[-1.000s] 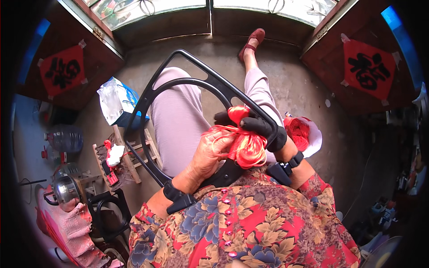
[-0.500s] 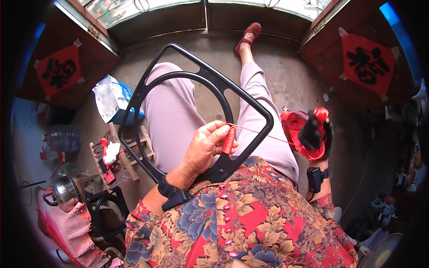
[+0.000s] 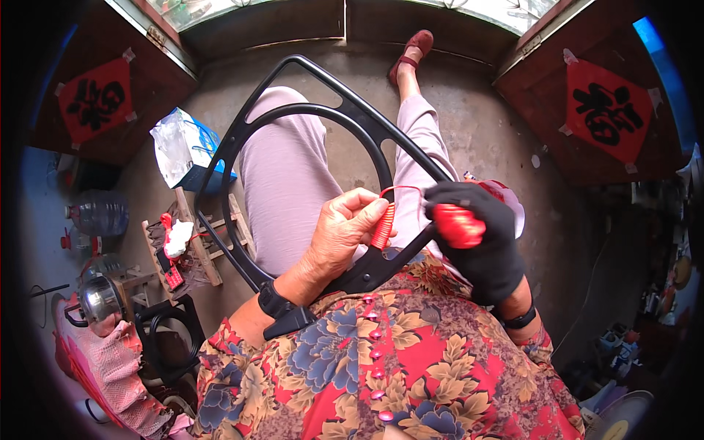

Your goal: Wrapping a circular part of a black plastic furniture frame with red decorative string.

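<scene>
A black frame [image 3: 356,110], four-cornered with a round ring inside, lies tilted across my lap. Red cord is wound in a tight coil [image 3: 383,226] around one of its bars. Bare, my left hand [image 3: 341,229] pinches the top of this coil between thumb and fingers. My right hand [image 3: 488,253], in a black glove, is closed around a bundle of red cord [image 3: 460,226] beside the frame's right corner, which it partly hides. A short slack length of cord arcs from the coil toward the right hand.
Left of my legs stand a blue and white box [image 3: 183,150] with a plastic bag and a small wooden stool [image 3: 209,257] bearing red and white items. Further left are a clear plastic jug [image 3: 103,218], a metal pot [image 3: 103,302] and another black frame [image 3: 150,345]. Double doors stand ahead.
My right hand has swung inward from the far right to the frame's right corner, carrying the cord bundle. The taut cord has gone slack. My left hand keeps its pinch on the coil.
</scene>
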The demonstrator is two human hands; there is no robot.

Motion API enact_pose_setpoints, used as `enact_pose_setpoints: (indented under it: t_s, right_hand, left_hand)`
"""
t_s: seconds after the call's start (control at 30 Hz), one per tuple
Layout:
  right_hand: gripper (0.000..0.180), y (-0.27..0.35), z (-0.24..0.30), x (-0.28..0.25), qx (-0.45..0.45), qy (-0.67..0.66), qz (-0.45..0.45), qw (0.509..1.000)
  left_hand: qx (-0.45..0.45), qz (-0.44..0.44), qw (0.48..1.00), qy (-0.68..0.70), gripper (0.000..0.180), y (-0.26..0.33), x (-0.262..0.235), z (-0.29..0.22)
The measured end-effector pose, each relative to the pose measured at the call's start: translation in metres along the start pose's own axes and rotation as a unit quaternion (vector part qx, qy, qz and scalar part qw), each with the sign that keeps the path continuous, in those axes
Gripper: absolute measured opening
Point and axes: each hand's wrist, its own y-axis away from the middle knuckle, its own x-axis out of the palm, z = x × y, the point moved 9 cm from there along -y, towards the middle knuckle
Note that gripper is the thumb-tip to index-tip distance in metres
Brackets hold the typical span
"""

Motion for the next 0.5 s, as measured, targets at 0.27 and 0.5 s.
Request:
enact_pose_setpoints:
  t_s: [0.27, 0.5]
  right_hand:
    - [0.034, -0.001, -0.034, 0.055, 0.116, 0.068, 0.18, 0.974]
    - [0.029, -0.003, -0.044, 0.056, 0.164, 0.018, 0.142, 0.976]
  left_hand:
    - [0.004, -0.027, 1.0, -0.012, 0.019, 0.0, -0.009, 0.008]
    - [-0.031, -0.012, 0.999, 0.001, 0.019, 0.003, -0.01, 0.012]
